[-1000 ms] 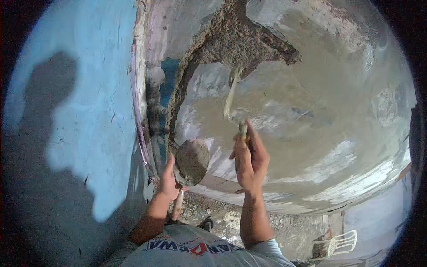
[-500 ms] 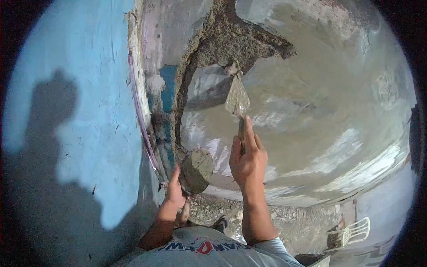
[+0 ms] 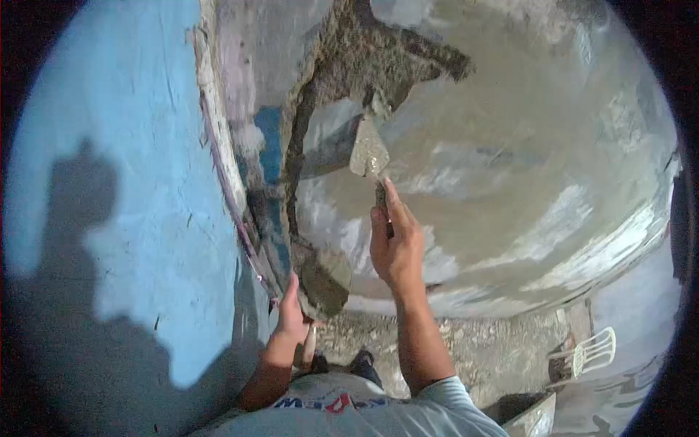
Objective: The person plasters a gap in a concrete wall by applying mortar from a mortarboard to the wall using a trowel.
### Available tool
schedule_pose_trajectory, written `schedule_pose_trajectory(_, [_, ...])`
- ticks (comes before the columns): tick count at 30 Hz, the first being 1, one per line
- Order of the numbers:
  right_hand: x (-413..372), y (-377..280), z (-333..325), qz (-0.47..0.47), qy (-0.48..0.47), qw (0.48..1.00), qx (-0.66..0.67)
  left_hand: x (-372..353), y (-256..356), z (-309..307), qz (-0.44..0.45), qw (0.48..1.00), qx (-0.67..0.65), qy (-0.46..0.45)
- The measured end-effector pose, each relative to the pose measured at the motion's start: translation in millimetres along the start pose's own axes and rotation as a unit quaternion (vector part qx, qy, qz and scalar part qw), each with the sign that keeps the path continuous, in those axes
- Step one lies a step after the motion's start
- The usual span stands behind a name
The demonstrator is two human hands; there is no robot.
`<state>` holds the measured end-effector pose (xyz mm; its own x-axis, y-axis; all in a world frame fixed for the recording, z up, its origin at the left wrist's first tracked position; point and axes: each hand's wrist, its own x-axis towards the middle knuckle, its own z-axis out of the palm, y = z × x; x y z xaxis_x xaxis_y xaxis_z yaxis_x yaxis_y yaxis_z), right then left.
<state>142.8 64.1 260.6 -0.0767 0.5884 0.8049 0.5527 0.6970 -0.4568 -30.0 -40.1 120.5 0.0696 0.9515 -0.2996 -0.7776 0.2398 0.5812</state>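
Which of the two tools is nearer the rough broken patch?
The pointed trowel in the right hand; the mortar-loaded tool in the left hand sits lower.

The right hand (image 3: 397, 244) clenches high, left hand (image 3: 291, 315) clenches lower.

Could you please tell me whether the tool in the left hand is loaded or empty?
Loaded: the tool held by the left hand carries a grey heap of mortar on its blade.

Shirt (image 3: 342, 416) print shows only partial, unreadable letters.
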Motion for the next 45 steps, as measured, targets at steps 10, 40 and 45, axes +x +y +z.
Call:
schedule_pose_trajectory(10, [-116.1, -6.7, -73.4, 0.434, -0.262, 0.830, 0.231, 8.7, 33.4, -40.5, -0.018, 0.997, 0.042, -0.067])
schedule_pose_trajectory(40, [-218.8, -38.6, 6.5, 0.567, -0.234, 0.624, 0.483, 12.2, 1.4, -47.0, 0.136, 0.984, 0.052, 0.100])
schedule_pose_trajectory(45, [-218.5, -36.2, -3.9, 0.523, -0.184, 0.634, 0.539, -1.3, 15.6, -27.1, 0.035, 0.992, 0.001, 0.124])
